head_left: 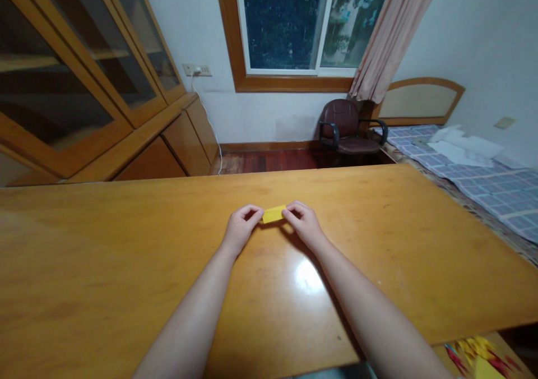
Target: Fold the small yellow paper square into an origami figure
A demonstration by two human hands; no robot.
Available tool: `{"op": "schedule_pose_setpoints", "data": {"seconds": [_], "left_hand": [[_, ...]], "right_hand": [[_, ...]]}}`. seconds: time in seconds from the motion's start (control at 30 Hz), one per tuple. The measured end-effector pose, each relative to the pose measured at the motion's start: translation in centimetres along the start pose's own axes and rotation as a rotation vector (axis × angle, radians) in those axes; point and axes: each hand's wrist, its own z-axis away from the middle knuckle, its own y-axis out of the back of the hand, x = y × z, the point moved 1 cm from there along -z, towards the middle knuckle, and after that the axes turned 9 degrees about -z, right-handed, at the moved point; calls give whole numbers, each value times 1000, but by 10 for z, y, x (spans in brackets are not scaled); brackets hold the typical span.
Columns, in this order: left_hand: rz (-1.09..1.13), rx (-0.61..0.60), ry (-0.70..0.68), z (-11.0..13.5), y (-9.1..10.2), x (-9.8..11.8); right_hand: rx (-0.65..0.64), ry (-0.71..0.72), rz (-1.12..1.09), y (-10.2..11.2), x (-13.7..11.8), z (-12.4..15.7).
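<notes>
A small yellow piece of folded paper [273, 215] is stretched between both hands, just above the wooden table [126, 244]. My left hand [242, 226] pinches its left end between thumb and fingers. At the other end, my right hand [305, 222] grips the paper in the same way. The paper looks like a narrow rectangle, tilted slightly up toward the right. Its underside is hidden.
Beyond the table stand a brown office chair [342, 124] and a window. Glass-door cabinets [138, 115] line the left, with a white cord [209, 118] hanging beside them. On the right, a bed [474, 171] holds white sheets. Yellow and red items [477, 351] lie low at bottom right.
</notes>
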Motion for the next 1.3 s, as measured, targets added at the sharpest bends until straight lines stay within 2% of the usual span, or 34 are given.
{"op": "schedule_pose_setpoints", "data": {"seconds": [0.17,0.27,0.43,0.6,0.87,1.1,1.3], "left_hand": [[106,171,87,-3,3,-4],[9,234,-42,-2,3,0],[-305,71,-388,4,-4,9],[-484,31,-507,6,-7,11],[-447,12,-442,5,-7,10],[-244,30,-270,2,-4,10],[-208,-17,-254,2,-4,10]], "right_hand": [[67,-69,-69,3,2,-1],[73,-97,-91,2,3,-1],[49,-114,-98,0,3,-1],[21,-105,-89,-1,0,0],[-5,-60,-70,0,-2,1],[-73,-26,-73,-4,-5,2],[-62,-16,-68,-4,-2,0]]}}
